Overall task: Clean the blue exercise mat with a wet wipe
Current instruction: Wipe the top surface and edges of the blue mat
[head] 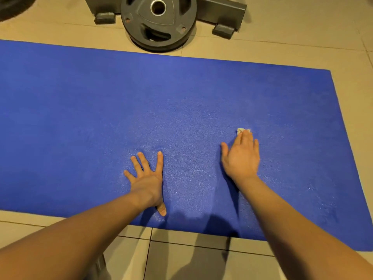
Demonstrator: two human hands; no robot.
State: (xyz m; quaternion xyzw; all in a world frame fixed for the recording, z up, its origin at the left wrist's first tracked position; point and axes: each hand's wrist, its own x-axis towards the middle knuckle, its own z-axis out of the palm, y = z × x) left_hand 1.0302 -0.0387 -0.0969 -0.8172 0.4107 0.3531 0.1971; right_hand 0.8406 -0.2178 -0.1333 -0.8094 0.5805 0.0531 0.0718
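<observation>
The blue exercise mat lies flat across the tiled floor, its right end in view. My left hand rests palm down on the mat near its front edge, fingers spread, holding nothing. My right hand lies flat on the mat further right, pressing a small white wet wipe under its fingertips; only the wipe's far corner shows. The mat around both hands looks slightly shiny and speckled.
A dark weight plate leans against a grey metal equipment base just beyond the mat's far edge. Beige floor tiles surround the mat. A dark round object sits at the top left corner.
</observation>
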